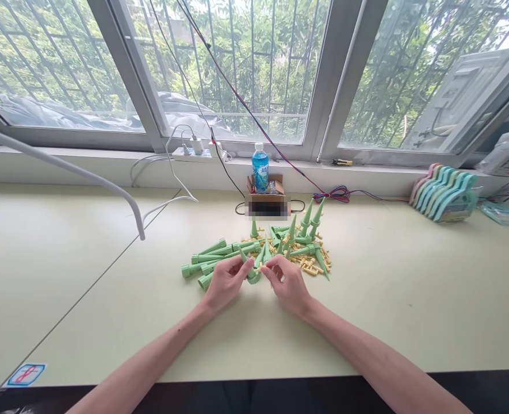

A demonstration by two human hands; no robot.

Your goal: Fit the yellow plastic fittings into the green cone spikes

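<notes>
My left hand [227, 282] is closed around a green watering spike [253, 277], its pointed tip up and its wide collar low. My right hand [289, 284] pinches a small yellow valve [259, 268] against the side of that spike; how deep it sits there is hidden by my fingers. To the left lies a heap of green spikes [200, 259] on their sides. Behind and to the right of my hands, more green spikes [306, 218] stand or lie among a pile of loose yellow valves [310, 265].
A blue-liquid bottle [260, 168] stands with a small cardboard box [275, 185] at the back. Coiled cable [336, 194] lies right of it. Pastel hangers [446, 192] stand far right. A white tube [107, 181] reaches in from the left, near a power strip [198, 152].
</notes>
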